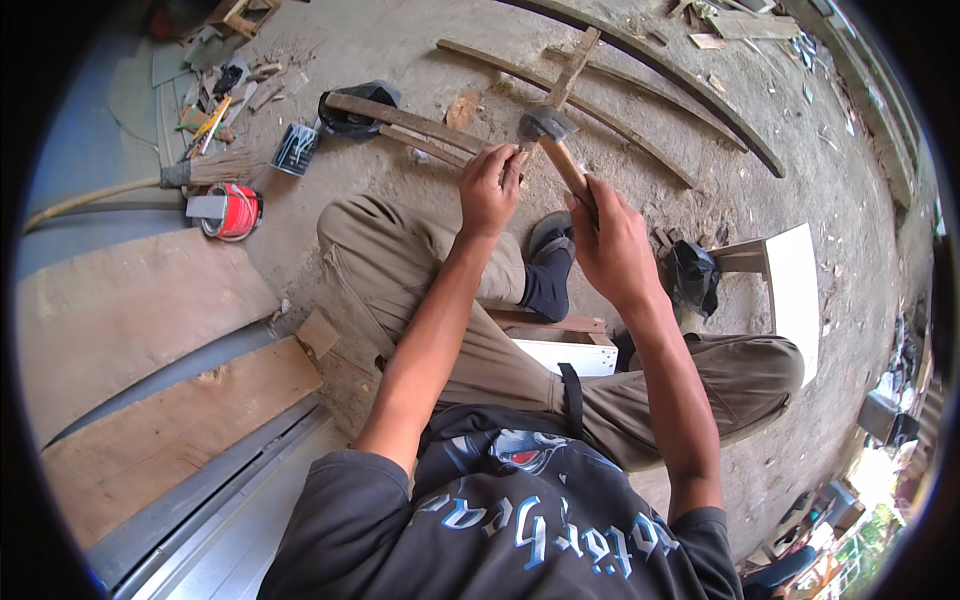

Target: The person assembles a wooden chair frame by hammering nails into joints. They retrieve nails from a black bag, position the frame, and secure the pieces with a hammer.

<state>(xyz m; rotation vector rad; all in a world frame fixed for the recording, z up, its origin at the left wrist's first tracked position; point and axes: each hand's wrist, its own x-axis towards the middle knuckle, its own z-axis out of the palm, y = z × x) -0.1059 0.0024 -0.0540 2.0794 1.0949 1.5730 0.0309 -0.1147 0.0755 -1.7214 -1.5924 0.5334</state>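
Note:
My right hand is wrapped round the wooden handle of a hammer, held up in front of me. The dark metal head is at the far end of the handle, close to the fingertips of my left hand. Those fingers are pinched together; whatever they hold, if anything, is too small to make out. Behind the left hand a wooden strip reaches off to the left. Another short wooden strip runs away beyond the hammer head.
Long wooden strips lie on the dirt floor ahead. To the left are a red paint can, a broom, a dark tin and a black bag. A white board stands at the right; brown panels lie at the left.

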